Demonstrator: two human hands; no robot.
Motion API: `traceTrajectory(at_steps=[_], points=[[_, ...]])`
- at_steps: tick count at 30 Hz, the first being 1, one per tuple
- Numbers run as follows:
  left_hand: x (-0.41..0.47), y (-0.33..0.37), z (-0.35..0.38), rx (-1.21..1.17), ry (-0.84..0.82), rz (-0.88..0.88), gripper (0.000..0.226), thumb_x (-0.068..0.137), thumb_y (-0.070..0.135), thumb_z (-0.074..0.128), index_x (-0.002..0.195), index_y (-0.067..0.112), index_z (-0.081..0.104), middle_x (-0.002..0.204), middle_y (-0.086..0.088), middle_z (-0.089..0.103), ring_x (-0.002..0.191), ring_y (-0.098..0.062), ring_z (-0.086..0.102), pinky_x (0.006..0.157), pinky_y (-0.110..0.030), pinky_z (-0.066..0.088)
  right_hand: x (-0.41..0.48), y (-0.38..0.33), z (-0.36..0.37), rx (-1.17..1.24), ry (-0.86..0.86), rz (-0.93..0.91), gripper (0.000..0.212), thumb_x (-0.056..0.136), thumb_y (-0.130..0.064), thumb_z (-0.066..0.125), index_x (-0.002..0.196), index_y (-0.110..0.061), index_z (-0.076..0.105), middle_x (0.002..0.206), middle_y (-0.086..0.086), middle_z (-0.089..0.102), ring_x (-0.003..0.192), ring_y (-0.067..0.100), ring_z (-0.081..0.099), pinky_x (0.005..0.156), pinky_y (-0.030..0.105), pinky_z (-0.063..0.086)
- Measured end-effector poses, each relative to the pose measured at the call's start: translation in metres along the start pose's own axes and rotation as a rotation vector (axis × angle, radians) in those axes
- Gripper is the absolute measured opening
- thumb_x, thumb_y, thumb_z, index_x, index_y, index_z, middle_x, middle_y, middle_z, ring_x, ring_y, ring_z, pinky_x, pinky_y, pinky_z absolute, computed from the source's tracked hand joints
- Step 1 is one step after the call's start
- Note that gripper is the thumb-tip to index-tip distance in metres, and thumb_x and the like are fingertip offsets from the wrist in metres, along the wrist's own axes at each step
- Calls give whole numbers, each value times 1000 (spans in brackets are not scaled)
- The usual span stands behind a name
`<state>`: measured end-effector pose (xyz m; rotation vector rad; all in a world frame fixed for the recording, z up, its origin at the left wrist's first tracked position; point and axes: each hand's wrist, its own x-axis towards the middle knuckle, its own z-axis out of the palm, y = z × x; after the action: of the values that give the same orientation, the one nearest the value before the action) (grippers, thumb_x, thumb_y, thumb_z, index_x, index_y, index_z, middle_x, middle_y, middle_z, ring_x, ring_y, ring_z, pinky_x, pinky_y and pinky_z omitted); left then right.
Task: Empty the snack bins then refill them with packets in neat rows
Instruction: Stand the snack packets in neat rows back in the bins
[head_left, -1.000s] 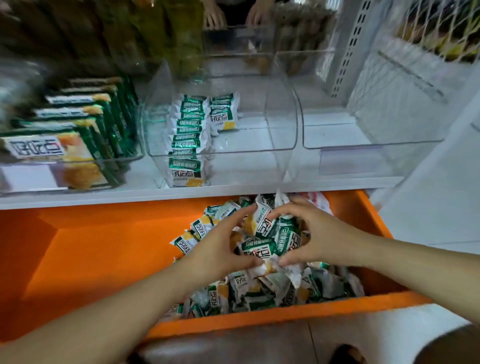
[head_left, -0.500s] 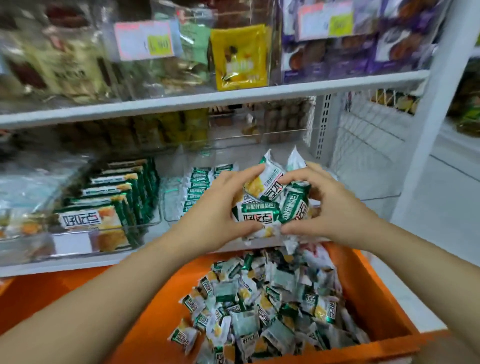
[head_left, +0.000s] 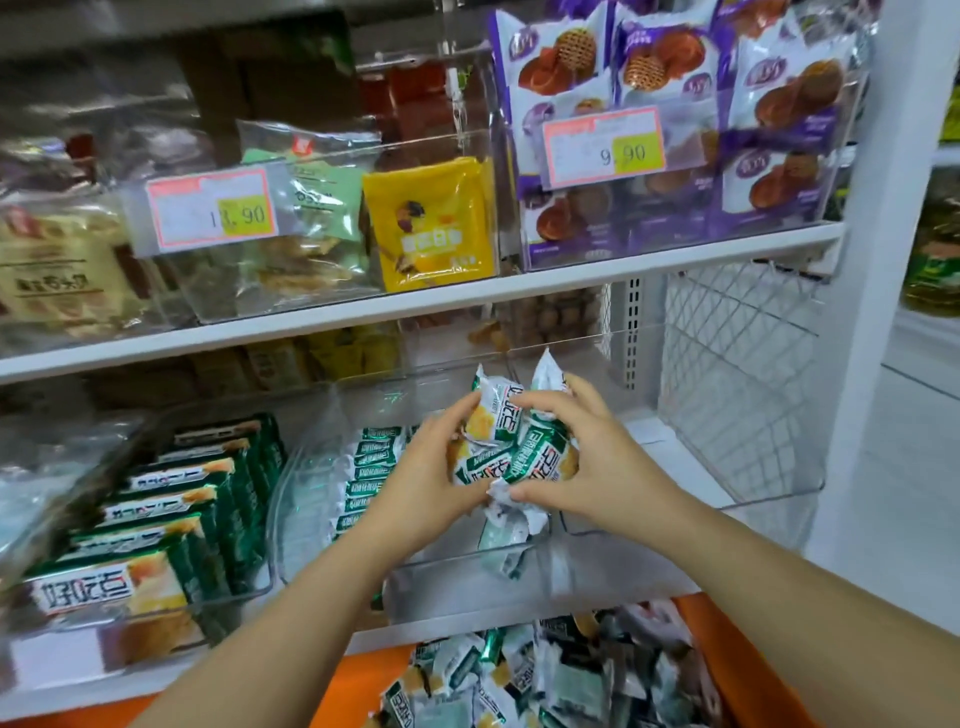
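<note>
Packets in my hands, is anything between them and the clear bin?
Nothing visible. The left hand and right hand hold the packets over the open clear bin; the row already inside lies to their left.

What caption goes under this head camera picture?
Left hand and right hand hold snack packets over the clear bin.

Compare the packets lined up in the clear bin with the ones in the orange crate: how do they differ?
The bin packets stand overlapped in one tidy row inside the clear bin; the crate packets lie heaped in the orange crate, facing every way. The bin packets sit on the shelf; the crate packets below it. Both look like the same green-and-white wrappers.
</note>
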<state>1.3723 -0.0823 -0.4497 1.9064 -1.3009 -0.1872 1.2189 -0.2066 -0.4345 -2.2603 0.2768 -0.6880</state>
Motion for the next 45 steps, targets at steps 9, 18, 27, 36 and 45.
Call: traceTrajectory(at_steps=[9,18,27,36,45], points=[[15,-36,23,-217,-66,-298,36,80,15,75,106,34,58,92,2,58,76,-13,57,73,-28,51,21,-1,8,-192,-47,9,81,72,-33,80,138,-46,35,150,-25,-1,126,10,42,94,31,49],[20,-39,26,-256,-132,-269,22,83,6,70,94,25,64,110,-2,68,104,-19,61,86,-21,45,18,12,10,-331,-59,89,83,66,-57,77,137,-47,35,147,-28,-2,119,11,49,91,34,50],[23,-34,31,-317,-263,-202,35,85,-16,54,103,13,62,103,-10,71,92,-18,64,89,-43,50,17,12,14,-330,-45,68,72,69,-52,77,131,-48,41,148,-25,5,108,10,53,86,33,51],[15,-31,0,-441,141,-225,16,88,2,64,89,18,67,70,5,63,66,-8,59,65,-18,49,12,9,14,-483,-82,-12,66,74,-55,71,132,-45,40,154,-20,-2,114,12,49,87,29,46],[-19,-21,-49,-254,405,-177,4,85,13,70,82,14,67,54,9,53,54,-3,48,57,-15,42,23,8,51,-884,-73,-277,53,49,-50,89,97,-36,70,132,8,58,91,33,68,86,60,50]])
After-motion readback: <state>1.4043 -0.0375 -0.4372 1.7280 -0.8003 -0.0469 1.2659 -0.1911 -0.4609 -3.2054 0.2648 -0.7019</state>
